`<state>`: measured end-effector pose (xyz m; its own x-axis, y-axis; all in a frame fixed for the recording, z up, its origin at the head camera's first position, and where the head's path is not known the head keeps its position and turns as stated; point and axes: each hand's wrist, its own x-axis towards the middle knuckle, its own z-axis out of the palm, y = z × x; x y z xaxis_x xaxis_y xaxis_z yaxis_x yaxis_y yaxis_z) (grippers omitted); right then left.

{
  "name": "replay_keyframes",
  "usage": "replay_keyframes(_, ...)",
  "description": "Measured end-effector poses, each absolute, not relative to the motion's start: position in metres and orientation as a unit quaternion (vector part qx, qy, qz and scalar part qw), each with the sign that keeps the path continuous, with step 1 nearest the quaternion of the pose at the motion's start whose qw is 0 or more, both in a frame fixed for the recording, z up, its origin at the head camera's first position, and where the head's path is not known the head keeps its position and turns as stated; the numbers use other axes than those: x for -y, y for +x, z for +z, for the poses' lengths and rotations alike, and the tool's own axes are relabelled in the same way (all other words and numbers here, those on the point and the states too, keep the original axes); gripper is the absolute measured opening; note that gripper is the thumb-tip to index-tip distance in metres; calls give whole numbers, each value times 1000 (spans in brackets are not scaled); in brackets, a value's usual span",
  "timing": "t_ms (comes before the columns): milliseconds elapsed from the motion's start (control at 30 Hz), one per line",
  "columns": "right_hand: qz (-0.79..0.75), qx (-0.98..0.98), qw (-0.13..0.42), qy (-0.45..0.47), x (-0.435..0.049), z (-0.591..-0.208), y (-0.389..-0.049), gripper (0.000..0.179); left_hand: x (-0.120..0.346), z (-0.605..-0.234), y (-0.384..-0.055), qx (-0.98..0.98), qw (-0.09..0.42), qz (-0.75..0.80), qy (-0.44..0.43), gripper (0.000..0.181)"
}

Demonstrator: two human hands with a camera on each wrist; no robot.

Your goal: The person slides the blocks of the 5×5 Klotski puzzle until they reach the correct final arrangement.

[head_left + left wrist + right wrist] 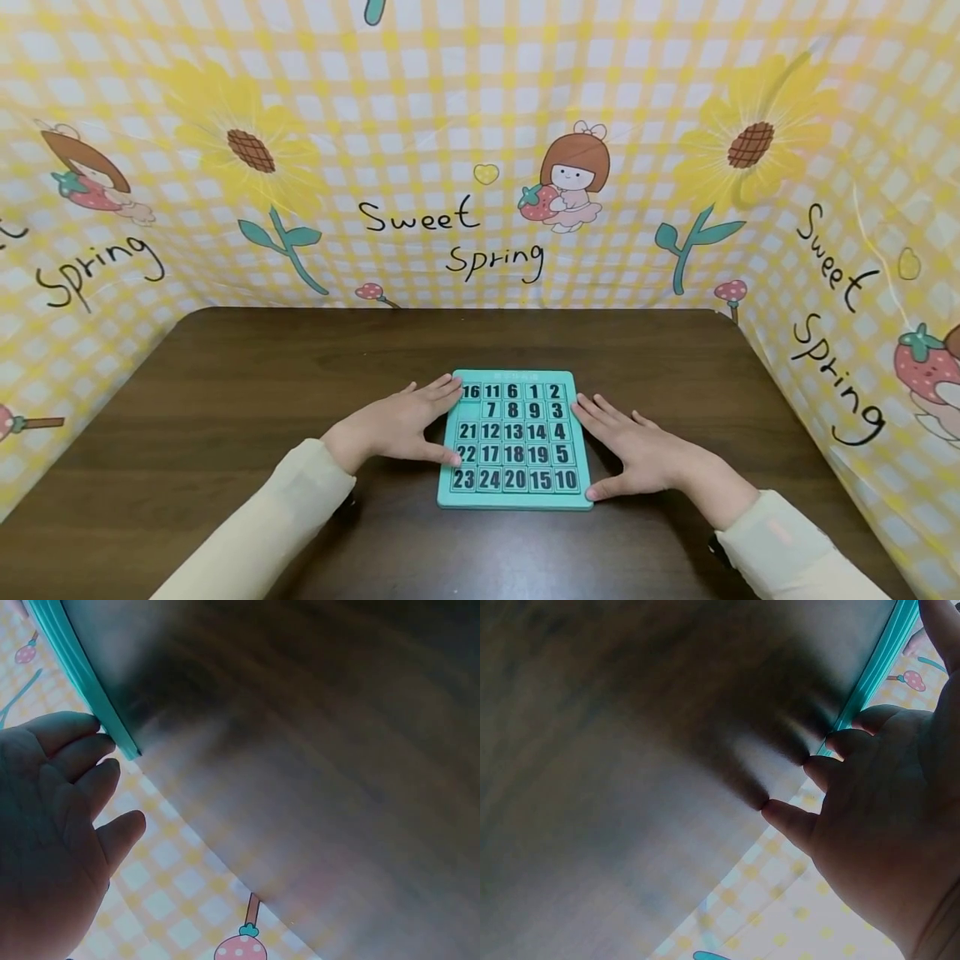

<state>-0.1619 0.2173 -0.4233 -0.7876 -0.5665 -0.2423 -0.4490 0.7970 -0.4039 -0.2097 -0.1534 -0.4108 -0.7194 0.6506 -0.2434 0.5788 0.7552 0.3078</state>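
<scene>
A turquoise sliding number puzzle (516, 494) lies flat on the table, its numbered tiles facing up. Under the tile marked 16 (471, 392), at the left of the second row, one slot holds no tile. At the puzzle's left side is my left hand (397, 423), fingers extended to the upper left corner and thumb on the frame near tile 22. My right hand (637, 454) lies along the opposite side, fingertips at the upper right edge and thumb at the lower right corner. Both wrist views show fingertips against the turquoise edge (82, 671).
The dark brown wooden table (300, 358) extends around the puzzle on every side. A yellow checked cloth (420, 158) printed with sunflowers, strawberries and "Sweet Spring" hangs behind the table and along its left and right sides.
</scene>
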Motion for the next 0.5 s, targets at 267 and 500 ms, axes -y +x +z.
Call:
replay_keyframes(267,-163,-932,175,-271,-218,-424,-163,116,151,-409,-204,-926,166,84,330,106)
replay_keyframes(500,-159,-933,172,-274,-218,-425,-162,116,151,-410,-195,-922,164,89,338,107)
